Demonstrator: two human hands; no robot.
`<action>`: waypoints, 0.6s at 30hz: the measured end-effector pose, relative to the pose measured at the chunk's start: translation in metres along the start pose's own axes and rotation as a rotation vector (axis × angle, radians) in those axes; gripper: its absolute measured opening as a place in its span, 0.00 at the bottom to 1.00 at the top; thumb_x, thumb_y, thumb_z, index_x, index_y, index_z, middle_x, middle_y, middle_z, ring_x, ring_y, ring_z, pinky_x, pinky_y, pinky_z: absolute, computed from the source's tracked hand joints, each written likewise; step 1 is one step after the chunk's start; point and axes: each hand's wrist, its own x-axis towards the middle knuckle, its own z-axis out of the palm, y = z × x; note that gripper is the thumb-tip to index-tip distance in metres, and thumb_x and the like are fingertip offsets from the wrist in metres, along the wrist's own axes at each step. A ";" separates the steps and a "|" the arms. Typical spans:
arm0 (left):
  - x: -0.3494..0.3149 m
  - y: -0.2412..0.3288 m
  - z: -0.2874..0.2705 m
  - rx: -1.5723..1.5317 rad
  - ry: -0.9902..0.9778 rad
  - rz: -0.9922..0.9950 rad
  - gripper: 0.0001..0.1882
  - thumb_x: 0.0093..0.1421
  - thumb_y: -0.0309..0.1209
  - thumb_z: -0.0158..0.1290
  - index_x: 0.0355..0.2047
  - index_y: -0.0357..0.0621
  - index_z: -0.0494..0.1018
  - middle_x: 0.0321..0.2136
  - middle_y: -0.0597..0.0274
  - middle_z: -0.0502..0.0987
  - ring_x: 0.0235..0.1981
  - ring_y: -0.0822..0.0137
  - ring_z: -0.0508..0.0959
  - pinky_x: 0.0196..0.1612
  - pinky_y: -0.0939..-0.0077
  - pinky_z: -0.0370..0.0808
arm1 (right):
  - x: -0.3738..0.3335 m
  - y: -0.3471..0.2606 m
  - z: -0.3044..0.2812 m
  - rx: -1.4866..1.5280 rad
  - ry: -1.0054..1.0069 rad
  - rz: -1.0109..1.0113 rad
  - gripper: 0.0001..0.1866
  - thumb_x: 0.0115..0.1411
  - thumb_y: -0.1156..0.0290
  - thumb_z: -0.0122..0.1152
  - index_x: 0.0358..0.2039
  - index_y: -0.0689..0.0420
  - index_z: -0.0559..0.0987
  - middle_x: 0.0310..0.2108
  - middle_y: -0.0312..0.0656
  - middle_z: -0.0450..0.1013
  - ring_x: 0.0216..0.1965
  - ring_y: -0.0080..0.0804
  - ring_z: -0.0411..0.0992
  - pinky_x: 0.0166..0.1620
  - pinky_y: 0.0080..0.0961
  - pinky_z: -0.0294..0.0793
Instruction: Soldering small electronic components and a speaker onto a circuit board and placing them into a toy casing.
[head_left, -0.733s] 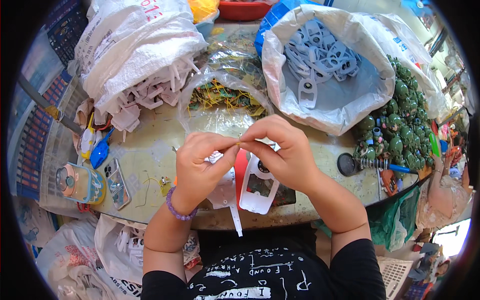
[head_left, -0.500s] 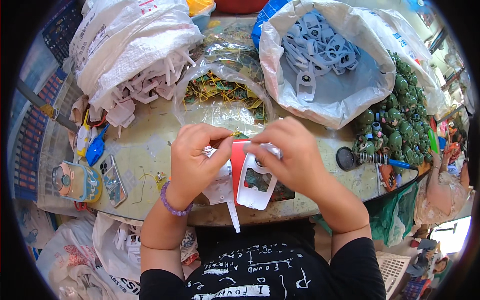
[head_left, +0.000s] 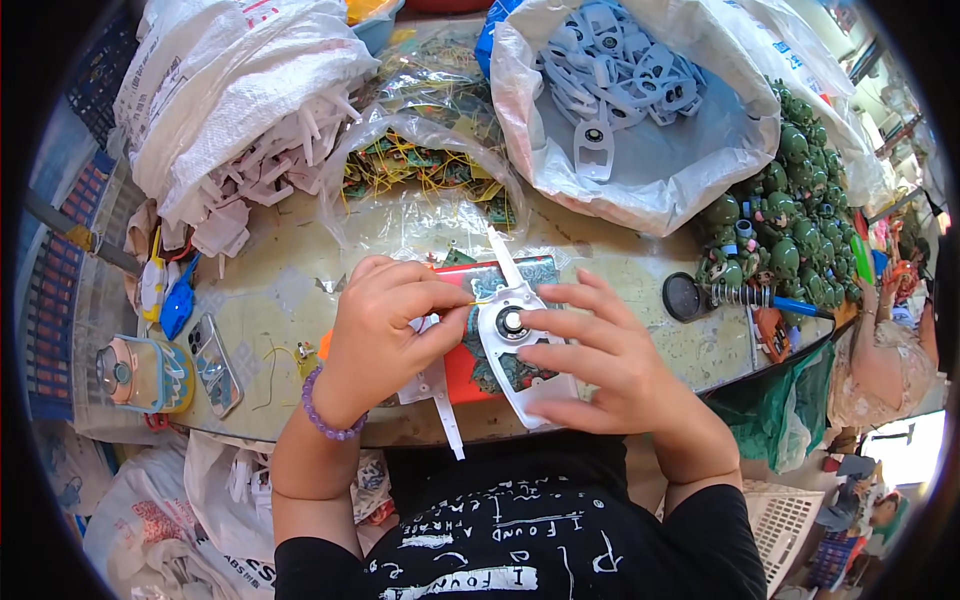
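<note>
A white plastic casing half (head_left: 512, 297) with a narrow stem lies on a red and patterned pad (head_left: 464, 378). Set in it is a black-rimmed round part (head_left: 513, 322). Over its right side my right hand (head_left: 615, 360) spreads its fingers, fingertips at the casing, gripping nothing. My left hand (head_left: 395, 315), with a purple bead bracelet, pinches a thin yellow wire (head_left: 484, 300) at the casing's upper left edge; what else is in the pinch is hidden. Below that hand lies another white casing half (head_left: 432, 392), partly covered by it.
Behind are a sack of white parts (head_left: 240, 130), a clear bag of wired circuit boards (head_left: 430, 180) and a sack of casings (head_left: 640, 205). Green figures (head_left: 780, 220) crowd the right, beside a blue-handled tool (head_left: 800, 306). Left stand a phone (head_left: 215, 365) and a drink bottle (head_left: 150, 375).
My right hand has gone from a closed grip to spread fingers. The casing half near it is turned, its stem now pointing away from me, and its round part shows. The view has shifted slightly.
</note>
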 end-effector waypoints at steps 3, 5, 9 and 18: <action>0.000 0.005 0.002 -0.011 0.048 -0.006 0.07 0.45 0.24 0.60 0.28 0.44 0.80 0.27 0.64 0.79 0.28 0.64 0.75 0.38 0.69 0.69 | -0.009 -0.009 0.000 0.041 -0.024 0.078 0.27 0.44 0.54 0.74 0.44 0.51 0.79 0.55 0.43 0.70 0.59 0.49 0.64 0.62 0.53 0.55; 0.001 0.011 0.004 -0.012 0.038 0.052 0.06 0.45 0.24 0.60 0.27 0.44 0.79 0.29 0.65 0.80 0.32 0.63 0.78 0.42 0.68 0.71 | -0.013 -0.008 0.009 0.017 -0.025 0.087 0.28 0.43 0.53 0.74 0.43 0.52 0.79 0.56 0.44 0.69 0.60 0.51 0.63 0.61 0.53 0.58; 0.003 0.024 0.008 0.037 -0.070 0.099 0.06 0.45 0.23 0.60 0.26 0.44 0.79 0.31 0.64 0.81 0.38 0.62 0.80 0.46 0.66 0.71 | -0.014 0.001 0.020 -0.004 0.043 0.066 0.27 0.44 0.54 0.74 0.43 0.55 0.78 0.56 0.47 0.69 0.61 0.52 0.63 0.59 0.50 0.62; 0.000 0.026 0.020 0.185 -0.061 0.053 0.04 0.48 0.26 0.60 0.25 0.45 0.77 0.32 0.65 0.82 0.42 0.66 0.80 0.52 0.60 0.67 | -0.088 0.005 0.003 -0.005 0.643 0.216 0.07 0.56 0.72 0.59 0.34 0.60 0.75 0.39 0.47 0.72 0.43 0.41 0.69 0.47 0.35 0.69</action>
